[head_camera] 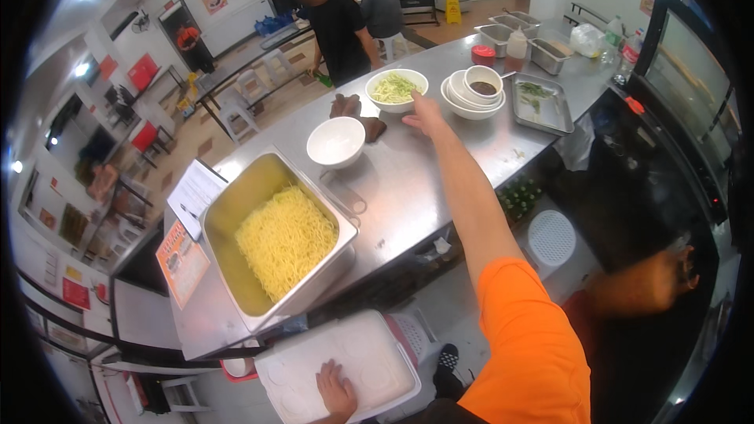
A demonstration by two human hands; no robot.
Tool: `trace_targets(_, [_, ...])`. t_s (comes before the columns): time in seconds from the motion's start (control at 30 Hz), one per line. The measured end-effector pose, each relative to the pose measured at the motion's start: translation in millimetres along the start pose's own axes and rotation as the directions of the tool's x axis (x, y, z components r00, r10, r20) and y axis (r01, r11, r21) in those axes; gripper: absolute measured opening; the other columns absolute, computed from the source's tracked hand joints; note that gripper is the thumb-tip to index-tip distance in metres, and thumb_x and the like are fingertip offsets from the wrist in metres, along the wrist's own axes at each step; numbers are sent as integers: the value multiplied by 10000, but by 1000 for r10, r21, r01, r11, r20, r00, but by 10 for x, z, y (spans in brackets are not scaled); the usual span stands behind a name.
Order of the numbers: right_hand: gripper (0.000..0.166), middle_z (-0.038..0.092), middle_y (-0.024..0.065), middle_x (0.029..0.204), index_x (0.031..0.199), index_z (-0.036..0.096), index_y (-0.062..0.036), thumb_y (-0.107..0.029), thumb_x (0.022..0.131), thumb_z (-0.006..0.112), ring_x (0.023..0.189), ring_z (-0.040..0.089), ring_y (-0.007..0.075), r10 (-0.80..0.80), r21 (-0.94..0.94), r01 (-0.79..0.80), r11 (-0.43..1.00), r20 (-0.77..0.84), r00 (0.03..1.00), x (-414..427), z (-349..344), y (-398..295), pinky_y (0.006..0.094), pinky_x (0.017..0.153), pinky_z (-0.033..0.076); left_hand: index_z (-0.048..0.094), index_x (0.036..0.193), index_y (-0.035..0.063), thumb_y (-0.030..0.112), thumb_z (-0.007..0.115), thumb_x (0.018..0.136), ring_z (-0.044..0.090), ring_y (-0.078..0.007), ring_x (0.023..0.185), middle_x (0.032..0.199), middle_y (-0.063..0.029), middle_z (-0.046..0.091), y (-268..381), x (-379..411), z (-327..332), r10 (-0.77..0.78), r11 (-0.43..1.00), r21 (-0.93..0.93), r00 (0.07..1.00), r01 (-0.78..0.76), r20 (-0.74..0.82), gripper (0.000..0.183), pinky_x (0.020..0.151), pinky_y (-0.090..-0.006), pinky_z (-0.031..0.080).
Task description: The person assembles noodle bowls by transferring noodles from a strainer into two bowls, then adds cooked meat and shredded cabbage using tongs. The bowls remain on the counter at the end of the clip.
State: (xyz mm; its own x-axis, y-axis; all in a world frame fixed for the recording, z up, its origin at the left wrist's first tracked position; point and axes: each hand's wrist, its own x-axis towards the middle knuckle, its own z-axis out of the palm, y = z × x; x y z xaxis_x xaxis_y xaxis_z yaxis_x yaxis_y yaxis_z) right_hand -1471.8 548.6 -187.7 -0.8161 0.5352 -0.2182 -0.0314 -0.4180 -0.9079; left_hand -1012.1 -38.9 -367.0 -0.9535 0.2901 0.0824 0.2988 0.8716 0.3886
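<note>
My right hand (427,115) reaches across the steel counter to a white bowl (389,105) of pale green shredded vegetable (393,87). One finger overlaps its near rim; another digit sticks out lower, outside the bowl. Whether they grip it is unclear. Flat on the white lid of a cooler box (359,341) below the counter lies my left hand (337,388), holding nothing. A deep steel pan (235,188) of yellow noodles (287,241) stands at the counter's left part. Between pan and vegetable bowl is an empty white bowl (336,140), beside crumpled brown cloths (347,106).
Stacked white bowls (471,103), topped by one with dark contents, stand beside a steel tray (542,109) with greens. Farther back are a sauce bottle (516,50), a red-lidded tub (483,55) and steel containers (493,35). A person (339,26) stands across the counter.
</note>
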Motion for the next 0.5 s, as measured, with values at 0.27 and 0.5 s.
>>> trace_targets(0.27, [431,593,259,1344,1430,472,76,-99,1036,485,1138,690,351,-139,155,138,978,-2,990,220,-192,273,423,800,684,606,1358,39,330,645,999,531,-400,1369,1432,-186,611,58,223,153,150,989,29,974,-148,-169,464,1144,-562,375])
trace_targets(0.5, [515,591,152,1356,1522,397,-32,-102,1028,525,1117,693,267,-90,220,111,969,-104,990,-2864,-1361,620,429,838,664,406,1472,-69,167,640,972,520,-404,1352,1524,-256,434,-427,110,497,371,923,-70,922,-380,-114,601,1146,-530,412])
